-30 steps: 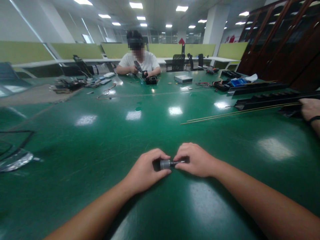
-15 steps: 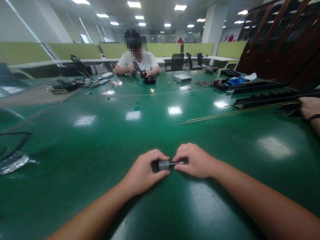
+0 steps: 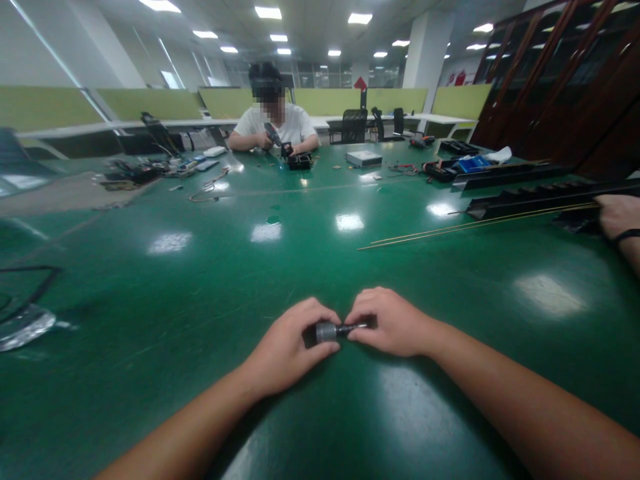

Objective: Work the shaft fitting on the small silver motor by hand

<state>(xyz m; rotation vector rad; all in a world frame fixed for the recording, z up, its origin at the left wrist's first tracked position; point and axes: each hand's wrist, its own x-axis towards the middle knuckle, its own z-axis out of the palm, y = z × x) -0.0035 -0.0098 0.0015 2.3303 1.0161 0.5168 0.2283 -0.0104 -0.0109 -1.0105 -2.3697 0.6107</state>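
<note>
My left hand (image 3: 287, 341) is closed round a small grey metal cylinder (image 3: 327, 331), gripping its left end just above the green table (image 3: 200, 280). A thin dark shaft (image 3: 353, 327) sticks out of the cylinder to the right. My right hand (image 3: 393, 321) pinches that shaft between thumb and fingers. Both hands rest close together on the table near its front edge. How far the shaft runs into my right hand is hidden.
Two long thin brass rods (image 3: 475, 225) lie at the right, beside black trays (image 3: 540, 195). Another person's hand (image 3: 620, 217) rests at the far right. A person in a white shirt (image 3: 275, 127) works across the table. Cables and a plastic bag (image 3: 25, 323) lie at the left.
The hands and the cylinder have stayed in place. The view has drifted very slightly.
</note>
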